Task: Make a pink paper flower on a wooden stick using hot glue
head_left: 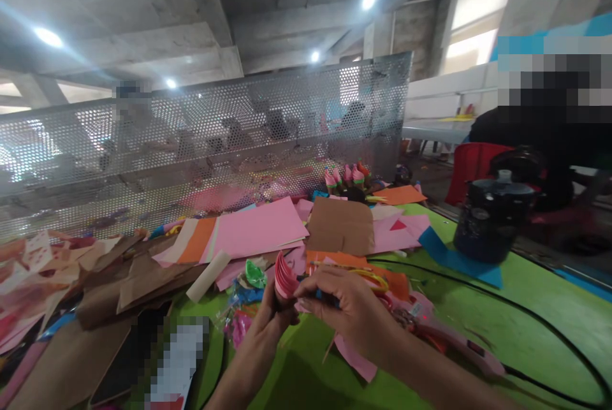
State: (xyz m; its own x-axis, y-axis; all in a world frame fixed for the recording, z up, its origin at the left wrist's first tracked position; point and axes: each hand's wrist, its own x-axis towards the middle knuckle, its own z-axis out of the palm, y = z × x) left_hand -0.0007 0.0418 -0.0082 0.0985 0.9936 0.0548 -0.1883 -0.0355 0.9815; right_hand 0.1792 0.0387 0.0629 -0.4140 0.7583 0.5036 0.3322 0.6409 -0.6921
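My left hand (268, 321) holds a small pink paper craft piece (285, 277) upright, its layered swirl rising to a point above a brown base. My fingers are wrapped around that base and cover most of it. From the right, my right hand (342, 298) reaches in with thumb and fingers pinched against the side of the swirl. Whatever lies between those fingertips is hidden. Just behind my left hand is a crumpled green foil scrap (255, 274). A pink glue gun (461, 340) with a black cord lies to the right of my right hand.
Pink paper sheets (261, 225), brown cardboard (340, 225) and a cream paper roll (208, 276) cover the table's back. Several similar pink swirls (349, 175) stand by the perforated metal divider (287, 123). A dark jug (495, 222) stands right; a person sits beyond.
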